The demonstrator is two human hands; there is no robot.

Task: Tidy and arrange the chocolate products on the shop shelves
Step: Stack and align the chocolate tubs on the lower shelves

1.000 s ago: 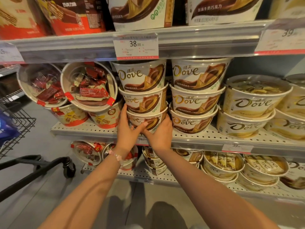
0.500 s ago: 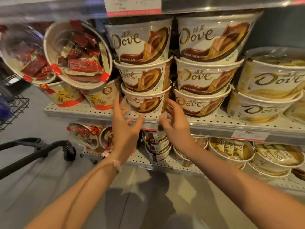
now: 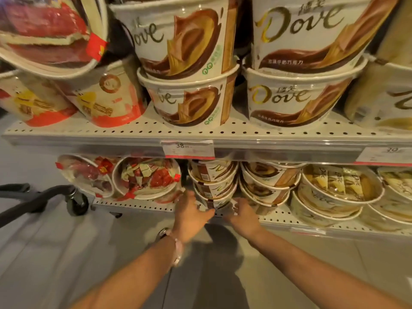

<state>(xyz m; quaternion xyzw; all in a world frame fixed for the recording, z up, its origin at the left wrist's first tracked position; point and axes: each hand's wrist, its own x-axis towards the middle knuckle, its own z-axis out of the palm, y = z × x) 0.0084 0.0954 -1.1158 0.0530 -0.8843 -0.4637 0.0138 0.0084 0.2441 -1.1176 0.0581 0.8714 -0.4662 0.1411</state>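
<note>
The upper shelf (image 3: 138, 133) already looks orderly, while both the left hand (image 3: 191, 211) and right hand (image 3: 243, 214) grasp the bottom tub of the 3-high Dove stack (image 3: 213, 182) at the lower shelf's front edge, leaving neighbouring tubs unsorted.

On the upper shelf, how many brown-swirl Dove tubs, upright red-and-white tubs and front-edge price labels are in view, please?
White round Dove tubs with a brown chocolate swirl: 4
Upright red-and-white round tubs: 2
White paper price labels with a red strip: 2
Total: 8
</note>
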